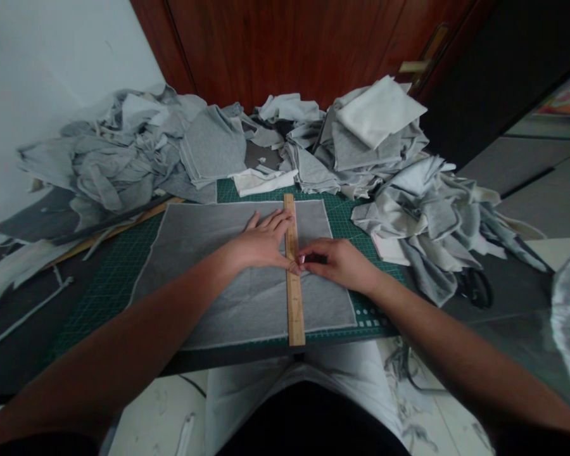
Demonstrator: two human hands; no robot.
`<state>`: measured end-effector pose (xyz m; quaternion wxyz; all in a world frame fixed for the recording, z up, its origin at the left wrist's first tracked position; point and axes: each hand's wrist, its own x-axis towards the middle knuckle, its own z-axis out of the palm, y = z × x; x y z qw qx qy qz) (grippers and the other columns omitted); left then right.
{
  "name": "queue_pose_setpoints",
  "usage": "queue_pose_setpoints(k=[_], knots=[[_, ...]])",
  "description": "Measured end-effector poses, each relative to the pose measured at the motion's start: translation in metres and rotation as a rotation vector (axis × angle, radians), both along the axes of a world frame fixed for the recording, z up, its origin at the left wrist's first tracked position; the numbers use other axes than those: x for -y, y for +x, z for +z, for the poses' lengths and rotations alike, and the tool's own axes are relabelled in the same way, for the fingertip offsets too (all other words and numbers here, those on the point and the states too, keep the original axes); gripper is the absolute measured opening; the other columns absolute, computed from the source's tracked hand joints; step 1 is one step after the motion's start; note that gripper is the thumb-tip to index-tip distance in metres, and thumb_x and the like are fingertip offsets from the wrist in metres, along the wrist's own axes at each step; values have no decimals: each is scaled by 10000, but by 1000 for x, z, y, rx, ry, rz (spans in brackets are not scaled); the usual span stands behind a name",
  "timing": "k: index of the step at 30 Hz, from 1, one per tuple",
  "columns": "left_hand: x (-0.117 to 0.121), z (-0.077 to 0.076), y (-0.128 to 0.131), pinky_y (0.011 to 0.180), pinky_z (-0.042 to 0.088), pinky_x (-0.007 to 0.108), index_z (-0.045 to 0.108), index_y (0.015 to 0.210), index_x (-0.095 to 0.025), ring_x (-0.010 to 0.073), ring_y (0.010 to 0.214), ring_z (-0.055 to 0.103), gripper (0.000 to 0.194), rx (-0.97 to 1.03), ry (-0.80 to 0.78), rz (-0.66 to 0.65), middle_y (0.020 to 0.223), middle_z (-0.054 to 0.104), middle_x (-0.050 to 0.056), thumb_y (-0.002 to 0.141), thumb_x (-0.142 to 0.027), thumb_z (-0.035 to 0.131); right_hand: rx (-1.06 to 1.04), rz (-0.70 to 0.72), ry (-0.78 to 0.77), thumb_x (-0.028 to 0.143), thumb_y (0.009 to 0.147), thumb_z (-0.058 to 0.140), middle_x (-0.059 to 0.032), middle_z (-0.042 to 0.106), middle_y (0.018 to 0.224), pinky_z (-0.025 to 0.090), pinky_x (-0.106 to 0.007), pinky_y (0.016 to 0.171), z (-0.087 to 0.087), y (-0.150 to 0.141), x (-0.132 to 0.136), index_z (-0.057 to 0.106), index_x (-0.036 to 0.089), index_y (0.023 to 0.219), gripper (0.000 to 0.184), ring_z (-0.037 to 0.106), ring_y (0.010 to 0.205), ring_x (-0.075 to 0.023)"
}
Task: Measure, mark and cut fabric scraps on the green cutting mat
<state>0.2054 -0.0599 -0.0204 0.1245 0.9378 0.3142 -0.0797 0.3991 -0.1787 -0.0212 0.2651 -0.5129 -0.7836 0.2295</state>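
Note:
A rectangular piece of grey fabric (218,291) lies flat on a green cutting mat (118,266). Across it, towards its right side, runs a wooden ruler (295,310), its near end reaching past the fabric's front edge. My left hand (263,246) is open, with spread fingers pressing on the ruler and fabric. Just right of the ruler, my right hand (339,261) pinches a small whitish piece of chalk (302,259) against the ruler's edge. Any line on the cloth there is too faint to make out.
Heaped grey fabric scraps (123,145) lie at the back left, with more scraps (422,215) at the right. A folded cream cloth (380,111) tops the back pile. Black scissor handles (477,288) show at right. Behind stands a brown wooden door (285,50).

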Motion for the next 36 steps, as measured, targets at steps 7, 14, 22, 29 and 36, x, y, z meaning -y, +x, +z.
queue_pose_setpoints(k=[7, 14, 22, 29, 36], knots=[[-1, 0, -1, 1284, -2, 578, 165, 1660, -155, 354, 1613, 69, 1225, 3, 18, -12, 1736, 91, 160, 746, -877, 545, -52, 73, 65, 211, 929, 731, -32, 767, 965, 522, -252, 807, -1, -4, 17, 746, 185, 1070, 145, 709, 889, -149], [-2, -1, -1, 1281, 2, 583, 162, 1658, -146, 343, 1613, 82, 1236, 7, 23, -10, 1731, 94, 177, 744, -857, 595, -69, 94, 63, 229, 961, 692, -30, 761, 986, 524, -279, 834, -4, -9, 34, 713, 185, 1019, 76, 705, 929, -166], [0, 0, -1, 1278, 12, 596, 147, 1660, -130, 365, 1612, 60, 1205, 11, 4, -9, 1732, 96, 181, 777, -853, 532, -53, 132, 41, 220, 979, 657, -49, 736, 990, 543, -312, 844, -3, -15, 56, 685, 179, 1051, 88, 689, 952, -183], [1, 0, -2, 1281, 14, 591, 132, 1665, -144, 352, 1614, 60, 1227, 30, 9, -16, 1736, 87, 168, 761, -873, 529, -37, 148, -7, 231, 1002, 615, -65, 742, 1065, 564, -344, 863, 0, -19, 72, 684, 194, 1135, 154, 685, 1003, -204], [1, 2, -1, 1285, 5, 568, 118, 1669, -133, 364, 1611, 67, 1253, 6, 12, -7, 1733, 92, 181, 755, -884, 531, -39, 145, -5, 224, 988, 640, -65, 757, 1047, 568, -337, 873, 0, -19, 70, 705, 169, 1138, 173, 695, 984, -197]])
